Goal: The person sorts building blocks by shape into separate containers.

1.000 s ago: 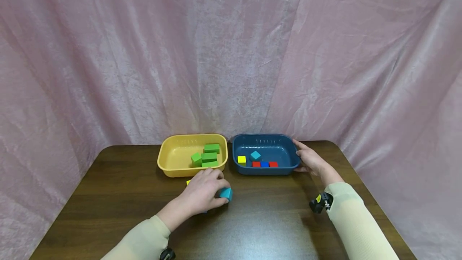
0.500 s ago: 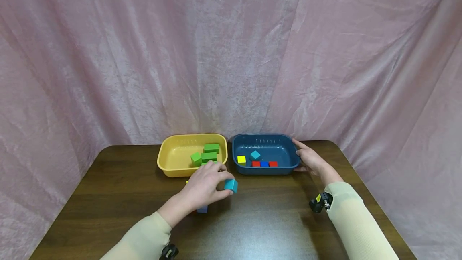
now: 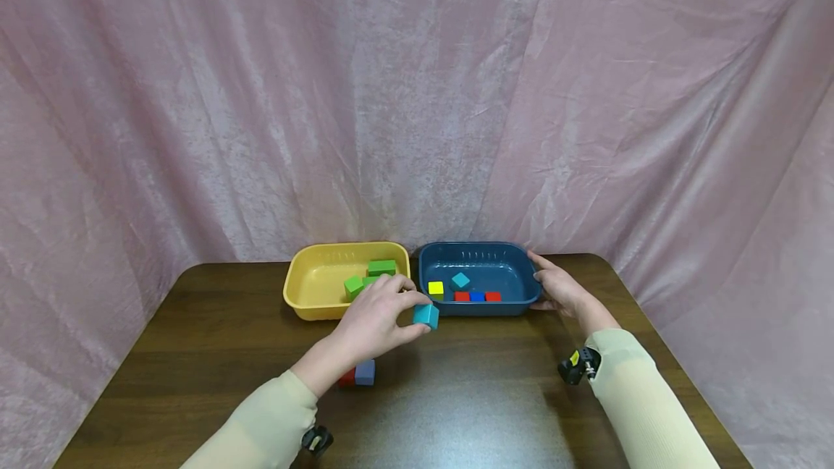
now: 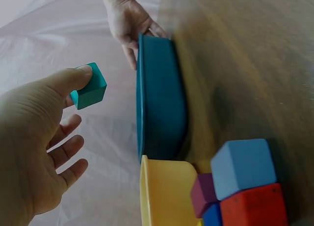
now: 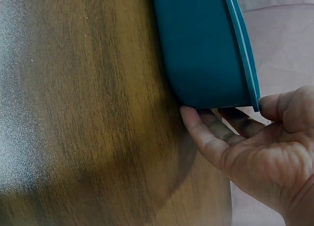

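My left hand [image 3: 374, 317] pinches a cyan cube [image 3: 426, 316] between thumb and forefinger, in front of the gap between two baskets. Its other fingers hang loose in the left wrist view, where the cube [image 4: 90, 88] stands well off the table. My right hand [image 3: 563, 292] touches the right end of the dark blue basket [image 3: 482, 308]. In the right wrist view its fingers [image 5: 208, 142] rest against the end wall and the thumb lies by the rim. Inside that basket lie a yellow cube [image 3: 435, 289], a cyan cube [image 3: 460, 281], two red cubes and a blue one.
A yellow basket [image 3: 313, 307] with several green blocks [image 3: 381, 267] stands left of the blue one. Near my left wrist sit a pale blue cube [image 3: 365, 373] and a red cube [image 3: 347, 378]. The left wrist view also shows a purple block [image 4: 203, 193] and a blue block [image 4: 212, 216].
My left hand has lifted the cyan cube and carried it right and away from me, toward the blue basket. The red and pale blue cubes have come into sight. The right hand has stayed put.
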The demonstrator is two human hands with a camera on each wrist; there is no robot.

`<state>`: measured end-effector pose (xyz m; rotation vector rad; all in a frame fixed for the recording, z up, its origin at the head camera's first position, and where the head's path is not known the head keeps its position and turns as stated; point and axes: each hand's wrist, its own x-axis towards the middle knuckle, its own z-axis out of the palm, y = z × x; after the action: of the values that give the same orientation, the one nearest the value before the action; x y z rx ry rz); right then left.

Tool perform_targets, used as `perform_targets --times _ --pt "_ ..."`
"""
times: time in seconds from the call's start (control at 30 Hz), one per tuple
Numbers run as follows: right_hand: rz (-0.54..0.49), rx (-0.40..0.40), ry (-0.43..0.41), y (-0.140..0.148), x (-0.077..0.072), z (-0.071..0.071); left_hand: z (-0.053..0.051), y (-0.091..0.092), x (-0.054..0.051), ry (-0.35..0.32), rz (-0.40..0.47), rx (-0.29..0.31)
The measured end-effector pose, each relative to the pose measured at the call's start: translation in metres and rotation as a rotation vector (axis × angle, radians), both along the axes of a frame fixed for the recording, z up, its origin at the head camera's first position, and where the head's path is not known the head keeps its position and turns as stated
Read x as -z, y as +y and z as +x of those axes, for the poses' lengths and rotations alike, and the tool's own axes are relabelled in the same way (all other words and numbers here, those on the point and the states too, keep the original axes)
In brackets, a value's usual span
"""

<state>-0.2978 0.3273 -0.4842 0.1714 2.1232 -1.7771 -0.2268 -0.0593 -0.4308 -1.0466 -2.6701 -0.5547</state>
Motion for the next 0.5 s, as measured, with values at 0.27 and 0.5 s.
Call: perform_targets --times 0.27,0.5 --pt "-0.008 0.008 -0.009 0.0 0.001 -0.001 -0.008 0.011 -0.011 0.009 0.002 -0.017" --pt "-0.003 0.015 -0.003 0.0 0.002 -0.001 -0.019 0.019 -0.018 -0.019 0.026 -0.026"
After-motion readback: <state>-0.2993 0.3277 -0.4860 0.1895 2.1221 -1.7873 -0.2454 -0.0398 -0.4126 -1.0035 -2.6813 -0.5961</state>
